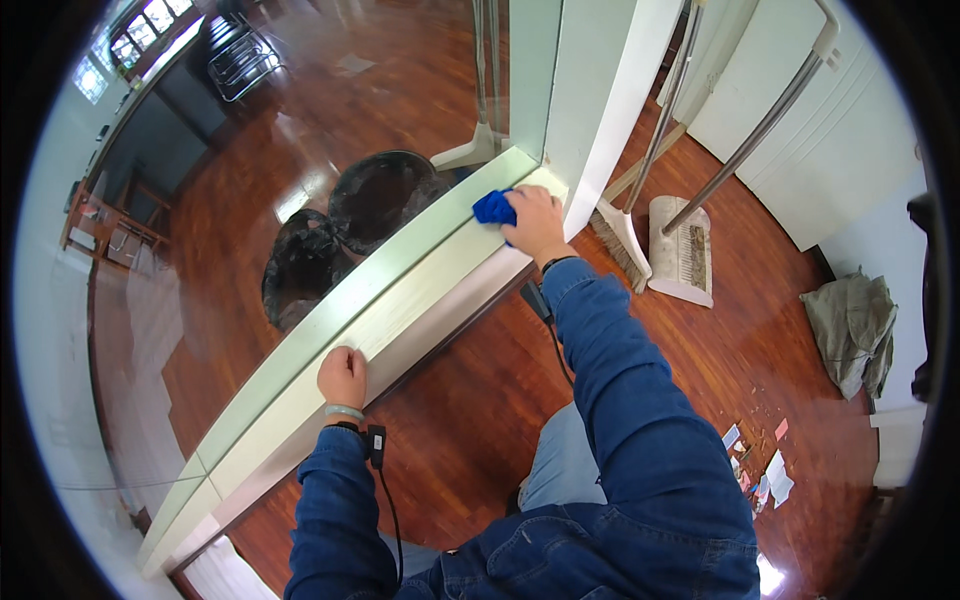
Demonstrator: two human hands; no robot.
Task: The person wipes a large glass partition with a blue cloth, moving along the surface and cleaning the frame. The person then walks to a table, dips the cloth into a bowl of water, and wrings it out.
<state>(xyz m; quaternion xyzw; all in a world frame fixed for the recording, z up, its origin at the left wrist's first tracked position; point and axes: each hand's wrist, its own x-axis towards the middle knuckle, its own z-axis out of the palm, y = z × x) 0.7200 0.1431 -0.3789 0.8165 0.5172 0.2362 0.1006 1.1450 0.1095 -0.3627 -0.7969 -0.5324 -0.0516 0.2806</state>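
Observation:
My right hand presses a crumpled blue cloth on the pale sill, at the corner where the sill meets the white upright frame. Part of the cloth is hidden under the fingers. Farther down the same sill, my left hand rests with its fingers curled in and nothing visible in them. A pale green frame rail runs along the sill's far side, at the foot of a large glass pane. A bracelet circles my left wrist.
A broom and a long-handled dustpan stand right of the frame. A grey-green sack leans by the wall. Paper scraps and debris lie on the wooden floor. Two black-lined bins appear in the glass. Cables hang from both wrists.

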